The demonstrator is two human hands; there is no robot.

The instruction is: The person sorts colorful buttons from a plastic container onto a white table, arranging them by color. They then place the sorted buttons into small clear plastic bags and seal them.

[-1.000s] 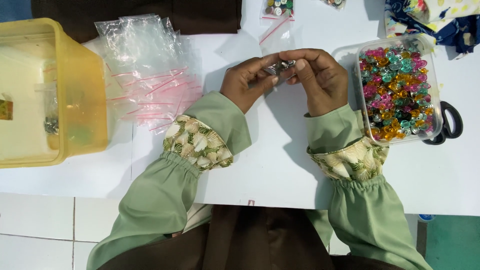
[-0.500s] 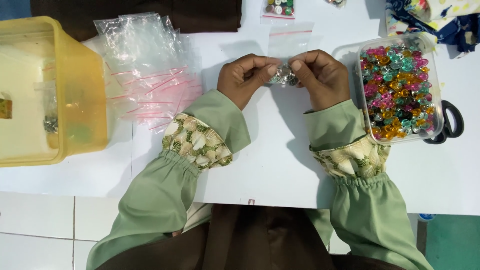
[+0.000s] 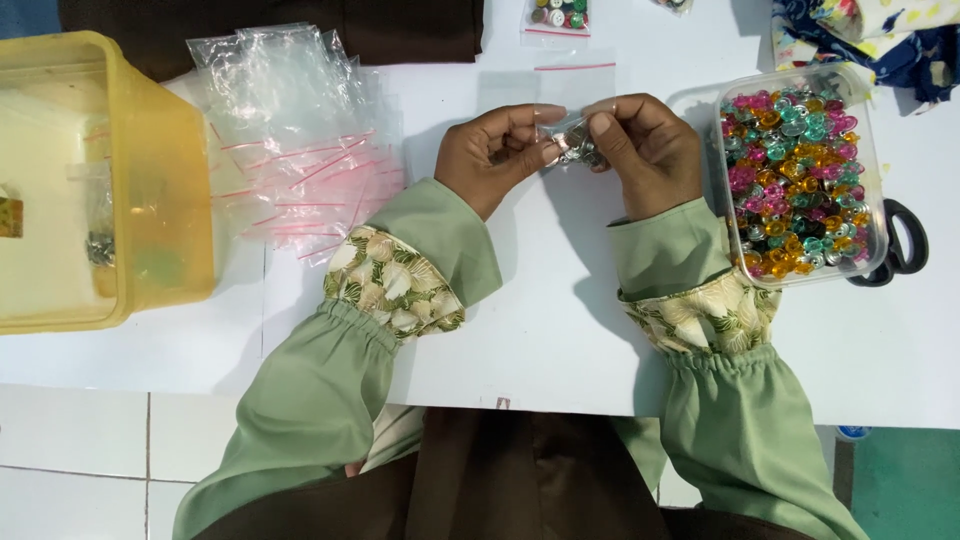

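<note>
A small clear zip bag (image 3: 572, 120) holding a few beads is pinched between the fingers of the left hand (image 3: 495, 150) and right hand (image 3: 645, 150), above the white surface (image 3: 540, 320). One filled bag (image 3: 556, 17) lies beyond. The bead tub (image 3: 800, 180) is judged nearly full; many empty bags (image 3: 290, 140) are left.
</note>
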